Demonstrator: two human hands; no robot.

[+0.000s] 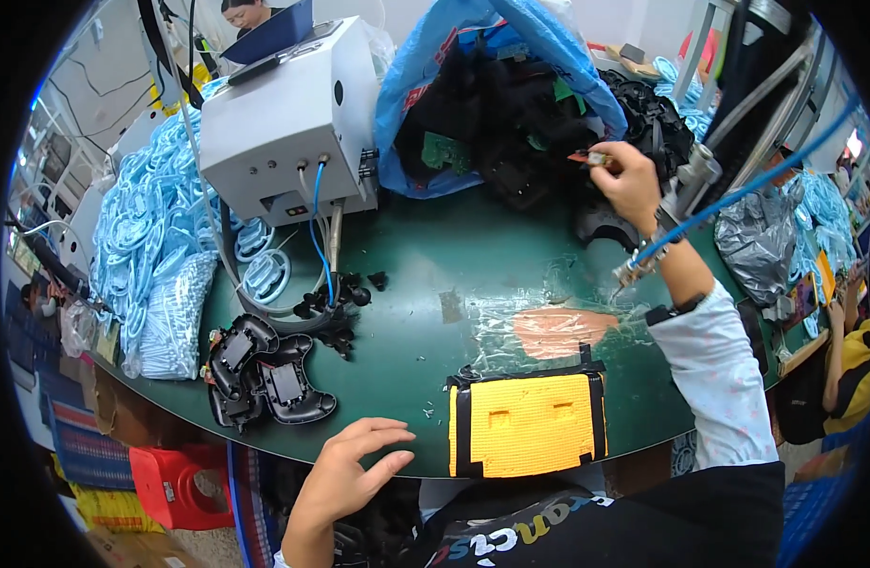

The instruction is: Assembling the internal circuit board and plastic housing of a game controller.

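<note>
My right hand [628, 186] is raised at the right edge of the big blue bag [393, 142], pinching a small circuit board [580, 158] with a reddish edge. Inside the bag lie dark plastic parts and several green circuit boards [444, 150]. My left hand [353, 470] hovers at the table's front edge with its fingers apart, and nothing shows in it. Between my arms, a yellow foam pad [530, 423] with black tape along its sides and two slots lies at the front edge. Black game controller shells [288, 381] are piled on the left.
A grey machine box [282, 133] with cables stands at the back left. Beside it are heaped light blue plastic rings [156, 208]. A metal arm with a blue hose [738, 185] hangs at the right. Clear tape covers a tan patch [563, 331]. Other people sit nearby.
</note>
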